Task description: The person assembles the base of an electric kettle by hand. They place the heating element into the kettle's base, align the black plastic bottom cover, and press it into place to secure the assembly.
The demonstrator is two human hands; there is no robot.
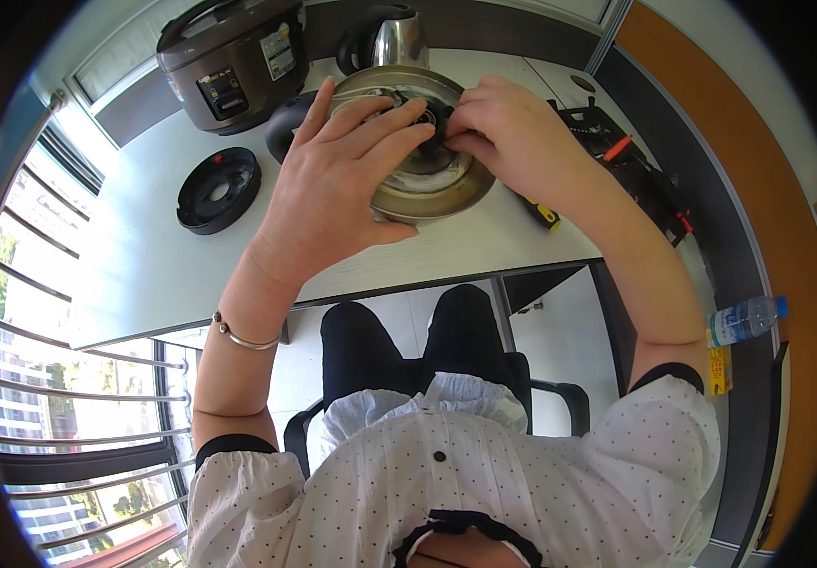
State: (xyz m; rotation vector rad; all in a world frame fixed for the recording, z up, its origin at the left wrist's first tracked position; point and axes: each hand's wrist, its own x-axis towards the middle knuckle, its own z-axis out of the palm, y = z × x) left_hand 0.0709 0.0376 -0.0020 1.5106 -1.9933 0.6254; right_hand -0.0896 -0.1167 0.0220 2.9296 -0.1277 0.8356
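A round metal vessel, with its round underside facing up and black fittings at its centre, sits on the table in front of me. My left hand lies over its left side with the fingers stretched out, fingertips at the black centre fitting and the thumb spread along the near rim. At the right of that fitting, my right hand has its thumb and fingers pinched together; what they grip is hidden. A black rounded part, perhaps a handle, shows beyond my left hand. Apart to the left lies a black plastic ring.
A brown rice cooker and a steel kettle stand at the back. Right of the vessel are a yellow-and-black tool handle and a black tool case with red-handled tools. A water bottle lies at far right.
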